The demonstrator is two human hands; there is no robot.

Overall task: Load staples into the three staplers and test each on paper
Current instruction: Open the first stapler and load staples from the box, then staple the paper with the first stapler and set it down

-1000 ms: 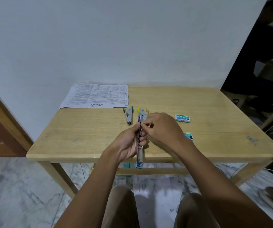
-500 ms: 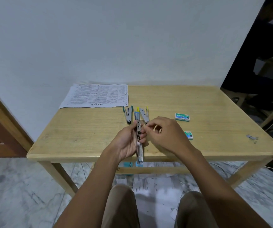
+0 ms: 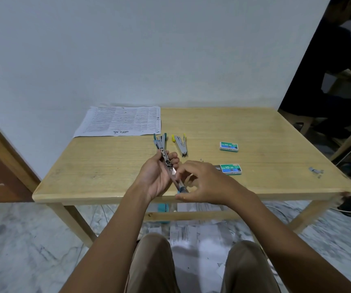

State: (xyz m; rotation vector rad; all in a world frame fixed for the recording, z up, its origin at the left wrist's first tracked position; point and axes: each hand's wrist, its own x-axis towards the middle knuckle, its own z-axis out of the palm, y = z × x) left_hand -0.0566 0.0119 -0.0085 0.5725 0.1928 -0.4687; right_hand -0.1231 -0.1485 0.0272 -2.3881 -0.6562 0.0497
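Head view. My left hand (image 3: 156,179) grips the open stapler (image 3: 167,161) over the near edge of the table (image 3: 106,166). My right hand (image 3: 208,185) appears to pinch its blue near end, though my fingers hide the contact. Beyond lie the teal stapler (image 3: 162,138), partly masked, the yellow stapler (image 3: 181,144), and the printed paper (image 3: 119,121) far left. The far staple box (image 3: 229,146) and near staple box (image 3: 231,169) sit to the right.

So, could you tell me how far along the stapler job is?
Nothing looks finished. In hand: the left hand holds a stapler opened out, the right hand pinching its blue end. The teal stapler and yellow stapler lie open, loading unclear. The paper lies aside, so testing seems left.
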